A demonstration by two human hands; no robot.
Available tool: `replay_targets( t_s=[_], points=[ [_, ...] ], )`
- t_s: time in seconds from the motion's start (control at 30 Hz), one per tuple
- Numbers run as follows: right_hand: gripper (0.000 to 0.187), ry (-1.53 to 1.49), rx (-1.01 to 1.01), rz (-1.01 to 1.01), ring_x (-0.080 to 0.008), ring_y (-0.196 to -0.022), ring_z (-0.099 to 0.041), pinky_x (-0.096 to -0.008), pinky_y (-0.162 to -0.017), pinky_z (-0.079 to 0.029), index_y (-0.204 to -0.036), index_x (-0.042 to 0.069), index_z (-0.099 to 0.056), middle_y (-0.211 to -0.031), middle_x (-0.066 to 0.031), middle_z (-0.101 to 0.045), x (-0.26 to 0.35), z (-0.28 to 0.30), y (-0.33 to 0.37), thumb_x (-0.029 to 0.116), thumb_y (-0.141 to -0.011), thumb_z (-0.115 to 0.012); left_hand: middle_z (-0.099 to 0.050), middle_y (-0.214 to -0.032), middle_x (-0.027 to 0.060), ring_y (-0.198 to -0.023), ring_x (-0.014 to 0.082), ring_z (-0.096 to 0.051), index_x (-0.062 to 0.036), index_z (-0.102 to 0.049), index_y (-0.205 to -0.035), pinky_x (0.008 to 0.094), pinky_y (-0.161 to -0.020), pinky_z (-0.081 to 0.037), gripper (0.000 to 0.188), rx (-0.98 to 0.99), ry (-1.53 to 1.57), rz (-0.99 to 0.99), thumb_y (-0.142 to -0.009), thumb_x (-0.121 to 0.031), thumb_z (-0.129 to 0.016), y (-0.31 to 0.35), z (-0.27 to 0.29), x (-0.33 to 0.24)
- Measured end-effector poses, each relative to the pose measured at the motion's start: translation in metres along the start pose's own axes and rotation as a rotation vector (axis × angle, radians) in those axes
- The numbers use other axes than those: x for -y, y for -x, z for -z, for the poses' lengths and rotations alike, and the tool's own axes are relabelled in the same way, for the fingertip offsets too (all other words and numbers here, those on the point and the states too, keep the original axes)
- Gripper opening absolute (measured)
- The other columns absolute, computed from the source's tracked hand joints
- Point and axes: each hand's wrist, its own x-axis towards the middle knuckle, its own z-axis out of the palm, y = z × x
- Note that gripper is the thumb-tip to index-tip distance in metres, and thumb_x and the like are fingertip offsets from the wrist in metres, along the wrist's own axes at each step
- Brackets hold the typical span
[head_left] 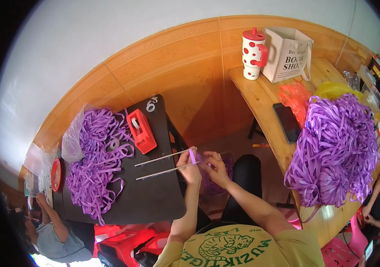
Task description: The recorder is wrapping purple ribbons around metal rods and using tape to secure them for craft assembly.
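Hands loop purple ribbon at a dark table

The left hand [189, 165] pinches a short purple ribbon loop [192, 155] beside two thin metal rods [163, 164]; the right hand [215, 167] grips its trailing end.

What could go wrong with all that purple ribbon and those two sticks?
The two thin sticks jut past the dark table's edge, gripped by the left hand, so they might slip. The purple strip could unwind. The big ribbon heap hangs over the wooden table and may slide off.
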Motion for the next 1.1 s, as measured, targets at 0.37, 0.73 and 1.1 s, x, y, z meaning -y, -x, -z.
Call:
replay_targets(
  t_s=[0.37, 0.73, 1.1],
  points=[
    [0.011, 0.068, 0.249, -0.030, -0.0303, -0.104, -0.050, -0.0388, -0.089, -0.038, -0.081, 0.005, -0.064, -0.114, -0.0123, -0.056, -0.048, 0.004, 0.046, 0.008, -0.073, -0.069, -0.066, -0.084, 0.0118, -0.073, 0.0156, -0.062, 0.0029, -0.064, -0.095, 0.0266, -0.071, -0.051, 0.013, -0.009, 0.019, 0.074, -0.086, -0.006, -0.062, 0.003, -0.007, -0.006],
    [0.008, -0.410, 0.363, -0.405, -0.0061, -0.085, -0.054, -0.0218, -0.073, -0.045, -0.093, 0.001, -0.060, -0.092, -0.0007, -0.057, -0.011, 0.011, 0.097, 0.004, -0.086, -0.062, -0.066, -0.087, 0.0110, -0.074, 0.0146, -0.062, 0.0033, -0.062, -0.104, 0.0255, -0.069, -0.049, 0.018, 0.035, -0.066, 0.139, -0.090, -0.007, -0.054, 0.019, 0.003, -0.014],
    [0.020, -0.633, 0.323, -0.607, -0.0081, -0.088, -0.056, -0.0224, -0.079, -0.044, -0.102, 0.002, -0.062, -0.094, -0.0014, -0.061, 0.017, 0.021, 0.093, 0.003, -0.082, -0.065, -0.064, -0.076, 0.0059, -0.068, 0.0104, -0.058, 0.0027, -0.064, -0.095, 0.0222, -0.065, -0.045, 0.017, 0.051, -0.168, 0.246, -0.091, -0.011, -0.056, 0.056, 0.029, -0.017]
  ],
)
